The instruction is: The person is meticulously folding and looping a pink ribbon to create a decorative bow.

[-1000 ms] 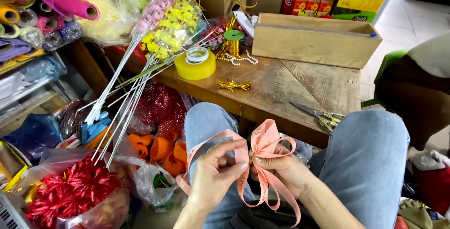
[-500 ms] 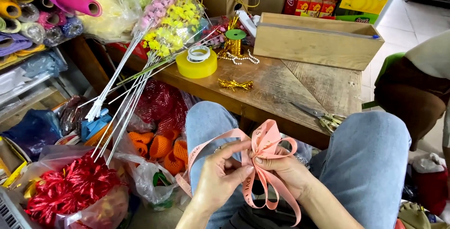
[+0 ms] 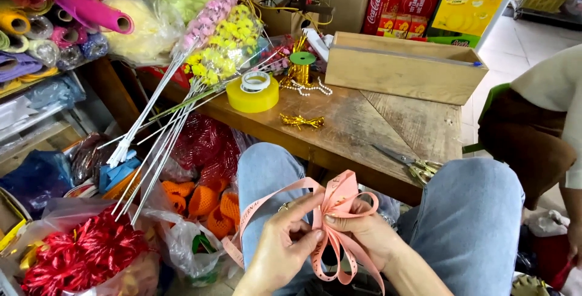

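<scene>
Both of my hands hold a pink ribbon (image 3: 339, 202) looped into a bow over my lap. My left hand (image 3: 285, 241) pinches the bow's middle from the left, and a loose strand runs from it over my left knee. My right hand (image 3: 364, 232) grips the same pinch point from the right, with loops standing above the fingers and tails hanging below. My knees in blue jeans (image 3: 479, 211) are beneath.
A wooden table (image 3: 364, 120) ahead carries a yellow tape roll (image 3: 253, 93), a gold bow (image 3: 301, 121), scissors (image 3: 412, 166) near its front edge and a long wooden box (image 3: 403, 69). Flower sticks (image 3: 200, 59) lean left. Bags of red bows (image 3: 91, 256) lie below. Another person (image 3: 545, 120) sits at right.
The bow has stayed in my lap while my fingers shifted slightly at its centre; the loops look a little tighter. The view has drifted slightly.
</scene>
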